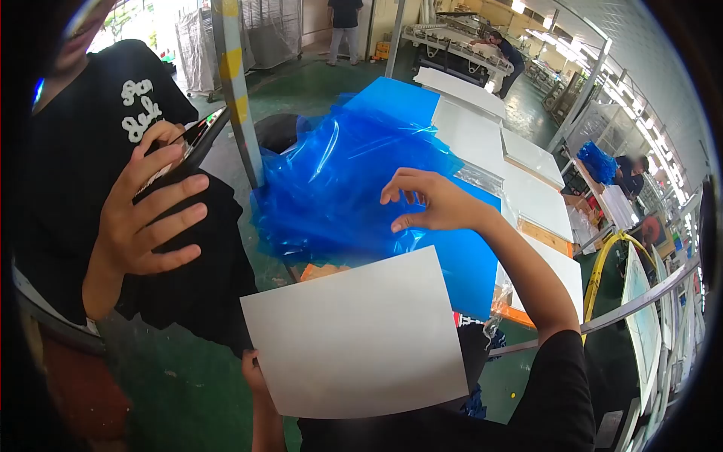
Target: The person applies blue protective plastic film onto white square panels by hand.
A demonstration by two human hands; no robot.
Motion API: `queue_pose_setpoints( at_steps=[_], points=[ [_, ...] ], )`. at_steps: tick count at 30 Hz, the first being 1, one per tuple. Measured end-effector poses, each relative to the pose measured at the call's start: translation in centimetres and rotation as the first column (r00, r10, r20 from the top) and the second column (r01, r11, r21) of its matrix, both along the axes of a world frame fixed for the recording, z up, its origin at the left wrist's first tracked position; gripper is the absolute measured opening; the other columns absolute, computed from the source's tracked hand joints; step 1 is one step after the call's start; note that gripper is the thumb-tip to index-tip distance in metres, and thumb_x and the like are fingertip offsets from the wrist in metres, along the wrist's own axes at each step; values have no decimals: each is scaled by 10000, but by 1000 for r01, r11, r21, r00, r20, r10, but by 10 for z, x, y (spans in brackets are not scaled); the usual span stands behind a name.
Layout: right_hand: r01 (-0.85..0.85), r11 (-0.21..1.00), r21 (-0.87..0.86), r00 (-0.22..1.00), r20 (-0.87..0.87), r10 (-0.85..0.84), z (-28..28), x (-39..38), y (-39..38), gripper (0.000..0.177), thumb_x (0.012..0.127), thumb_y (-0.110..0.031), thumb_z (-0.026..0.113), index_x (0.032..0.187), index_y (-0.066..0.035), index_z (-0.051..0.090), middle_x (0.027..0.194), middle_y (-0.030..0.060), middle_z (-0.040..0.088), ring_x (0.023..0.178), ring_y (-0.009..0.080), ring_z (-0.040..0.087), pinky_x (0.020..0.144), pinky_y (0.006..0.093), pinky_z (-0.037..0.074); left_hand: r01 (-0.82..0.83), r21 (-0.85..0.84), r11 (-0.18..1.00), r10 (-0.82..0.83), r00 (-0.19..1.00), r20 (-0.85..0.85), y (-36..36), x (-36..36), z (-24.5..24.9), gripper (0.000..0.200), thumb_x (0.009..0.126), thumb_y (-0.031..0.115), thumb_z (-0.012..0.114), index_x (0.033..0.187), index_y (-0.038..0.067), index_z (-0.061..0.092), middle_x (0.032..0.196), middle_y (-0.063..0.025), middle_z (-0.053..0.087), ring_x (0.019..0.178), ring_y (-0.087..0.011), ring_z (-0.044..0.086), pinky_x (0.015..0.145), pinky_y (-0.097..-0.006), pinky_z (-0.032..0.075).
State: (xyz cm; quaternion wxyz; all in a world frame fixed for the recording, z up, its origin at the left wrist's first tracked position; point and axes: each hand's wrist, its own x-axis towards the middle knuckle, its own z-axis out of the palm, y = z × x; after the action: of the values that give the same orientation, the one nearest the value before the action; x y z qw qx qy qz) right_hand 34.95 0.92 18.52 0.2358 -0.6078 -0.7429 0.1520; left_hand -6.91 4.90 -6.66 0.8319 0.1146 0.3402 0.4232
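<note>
At the far left a co-worker's hand [143, 218] is curled around a dark phone [197, 139], held against a black T-shirt; it touches none of the sheets.

Low in the view, the person's left hand [252, 371] shows only in part. Its fingers grip the lower-left corner of a white sheet [361, 339], which is held up flat above the green floor [188, 392]. The sheet's long axis runs across the view, rising a little toward the right.

Above and behind the sheet lies a crumpled blue film [331, 188], bunched into a loose heap that spreads up and to the left.

The right hand [437, 205] reaches in from the lower right. It is arched, with the bent fingertips resting on the film's right edge and the thumb just below them (whether a fold is pinched between them cannot be told). Most of the film lies to the left of these fingers. This hand is by far the nearer one to it, since the left hand is well apart, below.

Farther right, white panels [474, 135] lie in a row on the counter.
</note>
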Motion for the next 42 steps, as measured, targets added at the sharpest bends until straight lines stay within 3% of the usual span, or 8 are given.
queue_pose_setpoints(
  at_steps=[7, 12, 15, 18, 22, 26, 31, 42],
  points=[
    [86, 953, 291, 991, 76, -112, -32, -15, -25, 344, 765, -194, 831, 1042, -112, 644, 929, 45, 610, 774, 195, 599, 667, 302, 490, -50, 126, 991, 69, 986, -150, -1, -13, -24, 330, 899, 304, 477, 995, 14, 602, 896, -92, 645, 766, -225, 634, 709, -342, 525],
    [771, 465, 435, 616, -696, -369, -122, -81, -148, 128, 987, -144, 554, 962, -18, 560, 782, 69, 573, 632, 131, 575, 521, 250, 459, 121, 362, 924, 80, 866, -493, 2, -98, -97, 438, 991, 326, 342, 1147, 4, 594, 1033, -131, 647, 920, -255, 631, 836, -383, 521],
    [991, 119, -61, -20, -948, -319, -236, -151, -174, 234, 1042, -241, 470, 983, -21, 528, 755, 74, 561, 544, 114, 512, 484, 232, 428, 39, 206, 978, 20, 961, -277, -15, -96, -46, 503, 1012, 367, 306, 1236, 0, 565, 1130, -155, 638, 1005, -279, 626, 901, -425, 511],
    [812, 447, -376, -169, -884, -436, -275, -192, -166, 244, 1057, -238, 464, 1092, -12, 549, 886, 91, 610, 714, 136, 602, 652, 276, 526, 19, 161, 987, 16, 976, -215, -18, -118, -33, 530, 1013, 413, 341, 1283, 3, 539, 1219, -169, 610, 1064, -301, 620, 923, -450, 510],
    [806, 519, -286, -26, -892, -451, -274, -180, -169, 240, 1047, -221, 481, 1031, 0, 574, 865, 113, 627, 789, 190, 625, 666, 275, 504, 103, 199, 975, -74, 986, -150, -26, -134, -30, 540, 996, 430, 407, 1311, 7, 521, 1259, -162, 596, 1094, -310, 613, 931, -449, 512],
    [703, 688, 182, 711, -167, -683, -271, -98, -133, 179, 959, -163, 545, 1004, 0, 601, 920, 190, 667, 879, 346, 652, 764, 417, 514, 171, 288, 942, -165, 985, -46, -15, -142, -50, 537, 993, 426, 421, 1308, 2, 523, 1258, -159, 599, 1091, -312, 614, 919, -443, 518],
    [460, 708, -536, 880, 384, -280, -362, -20, -46, 250, 792, -197, 689, 990, -50, 725, 1000, 163, 699, 1003, 354, 662, 904, 461, 494, 137, 302, 943, -114, 989, -92, -20, -137, -59, 543, 1001, 435, 387, 1298, 4, 535, 1255, -153, 596, 1085, -294, 607, 906, -434, 509],
    [660, 642, -391, 750, 292, -593, -512, 47, 4, 303, 810, -250, 667, 1030, -47, 713, 1042, 189, 689, 1017, 374, 654, 898, 468, 499, 46, 228, 973, 27, 952, -304, -33, -162, -38, 591, 945, 432, 476, 1335, -11, 487, 1276, -155, 582, 1108, -306, 592, 920, -424, 497]
  ],
)
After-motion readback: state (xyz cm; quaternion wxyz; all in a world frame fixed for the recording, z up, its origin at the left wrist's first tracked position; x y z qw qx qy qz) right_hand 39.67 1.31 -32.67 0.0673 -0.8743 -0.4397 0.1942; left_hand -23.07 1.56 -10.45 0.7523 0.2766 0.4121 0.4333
